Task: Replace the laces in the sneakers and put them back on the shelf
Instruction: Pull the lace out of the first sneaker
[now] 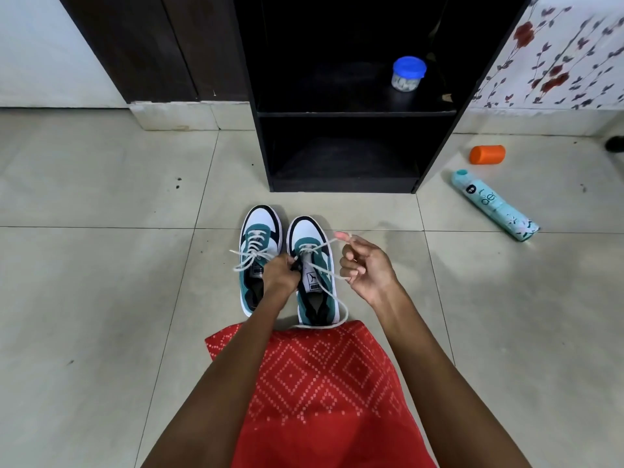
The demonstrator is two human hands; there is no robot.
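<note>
Two teal, white and black sneakers stand side by side on the tiled floor, toes toward the black shelf (351, 113). The left sneaker (258, 244) is laced with a white lace tied in a bow. The right sneaker (312, 265) has only its lowest eyelets threaded with a white lace (332, 292), which loops loosely down past the heel. My left hand (280, 275) grips the left edge of the right sneaker's eyelet row. My right hand (366, 261) pinches one end of the lace and holds it raised, taut, to the right of the shoe.
A blue-lidded jar (408, 74) stands on the shelf's upper board; the lower compartment holds nothing visible. On the floor to the right lie a teal spray can (494, 206) and an orange cap (487, 154). A dark door frame stands at the left; my red dress covers my lap.
</note>
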